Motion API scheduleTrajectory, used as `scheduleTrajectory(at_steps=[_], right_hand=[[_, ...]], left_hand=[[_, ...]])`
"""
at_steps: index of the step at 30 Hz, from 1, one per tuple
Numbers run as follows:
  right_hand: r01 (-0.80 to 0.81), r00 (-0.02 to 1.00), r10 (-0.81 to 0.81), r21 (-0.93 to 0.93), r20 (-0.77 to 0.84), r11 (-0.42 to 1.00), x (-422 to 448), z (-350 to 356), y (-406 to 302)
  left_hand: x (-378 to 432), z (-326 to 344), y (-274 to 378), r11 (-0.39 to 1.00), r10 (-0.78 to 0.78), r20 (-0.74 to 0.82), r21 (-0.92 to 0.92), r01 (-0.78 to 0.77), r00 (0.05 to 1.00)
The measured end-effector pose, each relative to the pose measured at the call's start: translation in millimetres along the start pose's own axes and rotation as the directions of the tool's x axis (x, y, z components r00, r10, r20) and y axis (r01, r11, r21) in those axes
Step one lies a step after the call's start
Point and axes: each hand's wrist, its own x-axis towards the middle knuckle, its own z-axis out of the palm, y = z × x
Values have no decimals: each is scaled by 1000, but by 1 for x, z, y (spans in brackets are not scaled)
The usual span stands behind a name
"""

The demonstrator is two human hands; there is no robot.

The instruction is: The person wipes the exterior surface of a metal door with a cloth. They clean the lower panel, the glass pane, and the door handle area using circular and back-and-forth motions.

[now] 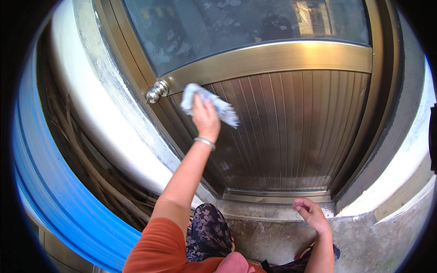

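Observation:
My left hand (206,117), with a silver bangle (205,143) at the wrist, presses a crumpled pale blue-white cloth (223,108) against the door. The cloth lies across the upper left of the ribbed lower panel (290,133), close below the bronze-coloured metal crossbar (273,61). A shiny round doorknob (158,91) juts out just left of the cloth. Low on the right, my right hand (310,213) hangs in front of the door's bottom rail, its fingers loosely curled together. No object is visible in it.
Above the crossbar is a dark, smeared glass pane (218,30). A white wall (88,92) flanks the door on the left, beside brown branches (102,181) and a blue corrugated sheet (65,191). A concrete step (263,235) lies underfoot.

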Motion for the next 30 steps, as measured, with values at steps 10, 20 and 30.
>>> scheduleTrajectory(at_steps=[10,20,30], right_hand=[[41,998,-39,-47,44,998,-13,7,-13],[99,994,-95,-73,57,992,-22,4,-20],[97,993,-95,-39,64,995,-36,-4,-36]], left_hand=[[37,-3,-49,974,70,-122,222,-42,990],[22,27,14,966,133,0,223,-130,991],[1,84,116,955,264,175,91,-282,949]])
